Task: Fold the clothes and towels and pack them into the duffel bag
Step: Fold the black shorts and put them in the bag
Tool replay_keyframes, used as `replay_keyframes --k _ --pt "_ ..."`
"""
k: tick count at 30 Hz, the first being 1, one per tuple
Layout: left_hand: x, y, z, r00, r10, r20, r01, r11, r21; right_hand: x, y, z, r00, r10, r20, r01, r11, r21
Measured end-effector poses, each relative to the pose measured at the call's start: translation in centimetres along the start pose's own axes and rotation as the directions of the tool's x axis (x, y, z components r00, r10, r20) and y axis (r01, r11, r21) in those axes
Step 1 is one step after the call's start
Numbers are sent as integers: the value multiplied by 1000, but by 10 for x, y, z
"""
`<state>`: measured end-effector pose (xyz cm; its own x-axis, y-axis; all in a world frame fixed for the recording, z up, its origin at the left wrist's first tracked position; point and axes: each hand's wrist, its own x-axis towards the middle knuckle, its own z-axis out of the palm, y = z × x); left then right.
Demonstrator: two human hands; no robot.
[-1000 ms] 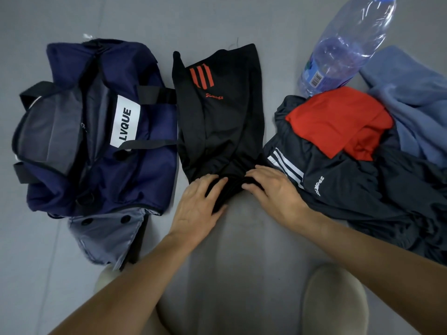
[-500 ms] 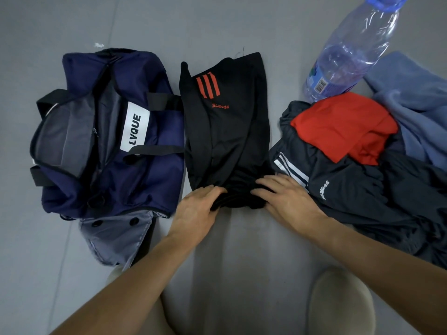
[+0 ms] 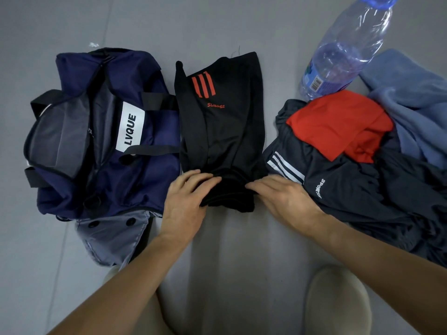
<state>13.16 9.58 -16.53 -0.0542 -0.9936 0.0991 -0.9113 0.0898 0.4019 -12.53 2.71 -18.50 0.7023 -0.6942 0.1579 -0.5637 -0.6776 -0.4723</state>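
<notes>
Black shorts with red stripes lie folded lengthwise on the grey floor in the middle. My left hand and my right hand grip the shorts' near end, which is bunched and rolled up between them. A navy duffel bag with a white label lies unzipped to the left, touching the shorts. On the right sits a pile: dark grey garment with white stripes, a red garment on top, and a blue towel behind.
A clear plastic water bottle lies at the back right beside the pile. A grey flap with black snaps sticks out from under the bag. My knees show at the bottom edge.
Both hands went from lying flat on the shorts' near end to gripping it, and the end has been rolled up away from me. The camera has tilted slightly.
</notes>
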Motion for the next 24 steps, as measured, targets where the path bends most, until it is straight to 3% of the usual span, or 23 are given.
replay_keyframes --k 4,9,11,15,17,21,24 --pt "-4 4 -10 998 52 -31 -52 999 0 -6 -7 -11 998 58 -18 -58 998 19" --pt "-34 -9 17 973 72 220 -86 995 53 -36 -2 5 982 -14 190 29 997 -75" --pt "-39 -8 23 957 20 289 -36 998 52 -41 -6 10 969 -10 245 49 987 -152" --pt "-35 9 23 957 -90 275 83 996 38 -46 -19 16 933 56 356 41 965 -261" --pt "-32 12 23 960 -112 257 106 994 38 -43 -25 21 934 102 342 0 959 -284" --pt "-32 14 22 964 -103 244 93 994 52 -29 -27 25 959 111 261 -57 977 -208" --pt "-38 18 15 973 -8 232 -6 998 61 -21 -26 15 959 126 253 -119 992 -45"
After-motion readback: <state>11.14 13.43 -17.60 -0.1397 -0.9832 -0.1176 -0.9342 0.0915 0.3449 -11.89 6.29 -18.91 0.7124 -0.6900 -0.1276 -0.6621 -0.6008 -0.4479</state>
